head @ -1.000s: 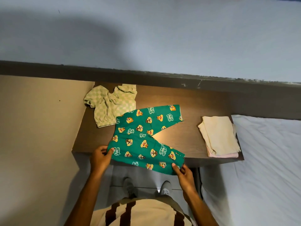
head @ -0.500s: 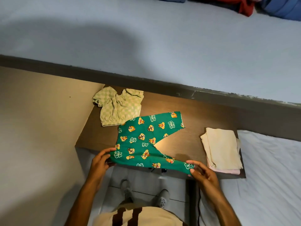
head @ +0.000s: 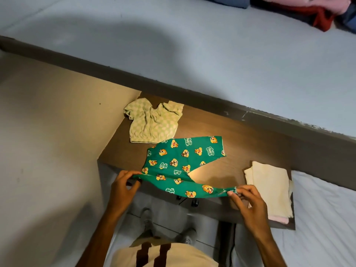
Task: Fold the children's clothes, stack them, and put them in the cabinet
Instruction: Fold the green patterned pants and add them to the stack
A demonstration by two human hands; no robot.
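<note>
Our left hand (head: 121, 186) pinches the green pants (head: 181, 166) at the waist; our right hand (head: 248, 201) pinches a leg hem, lifted off the bench (head: 240, 143); a folded stack (head: 269, 189) lies right.

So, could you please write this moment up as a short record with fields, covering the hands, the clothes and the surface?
surface: wooden table
left hand: pinching the waist end of the green patterned trousers
right hand: pinching the cuff of the near leg, lifted off the table
far leg: lying flat on the table
unfolded: pale green checked top, behind the trousers
folded: cream stack at the table's right end
background: clothes pile on the bed
</note>
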